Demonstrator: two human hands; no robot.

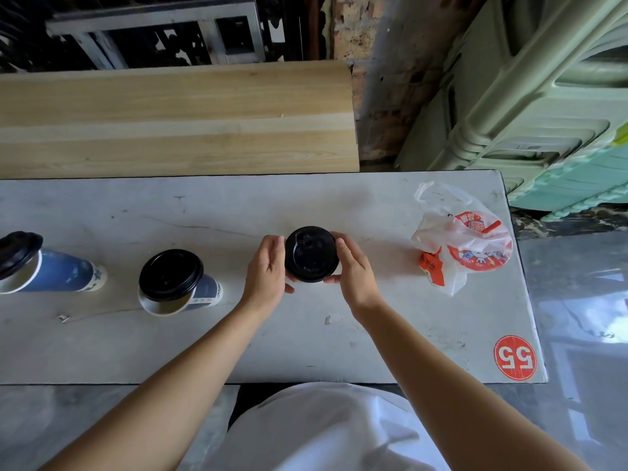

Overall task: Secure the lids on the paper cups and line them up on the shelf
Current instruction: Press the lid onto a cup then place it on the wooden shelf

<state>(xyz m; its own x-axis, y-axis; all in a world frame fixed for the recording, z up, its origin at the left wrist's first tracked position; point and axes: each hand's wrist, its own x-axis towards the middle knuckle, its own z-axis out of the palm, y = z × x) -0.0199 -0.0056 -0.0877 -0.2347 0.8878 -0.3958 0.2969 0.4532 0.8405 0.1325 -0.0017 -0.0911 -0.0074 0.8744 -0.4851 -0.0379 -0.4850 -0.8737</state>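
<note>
A cup with a black lid [310,253] stands upright on the grey table [210,215], seen from above so its body is hidden. My left hand [268,270] cups its left side and my right hand [351,266] cups its right side, thumbs under the near rim. To the left, a second blue paper cup [207,290] carries a black lid [171,275] sitting askew, its white rim showing. At the far left edge a third blue cup [63,271] has a black lid [17,254] also tilted off its rim.
A clear plastic bag with a red-and-white lidded container [475,246] lies at the table's right. A red round "55" sticker [515,357] marks the near right corner. A pale wooden board [176,120] runs behind the table. Green moulded panels [543,96] lean at the right.
</note>
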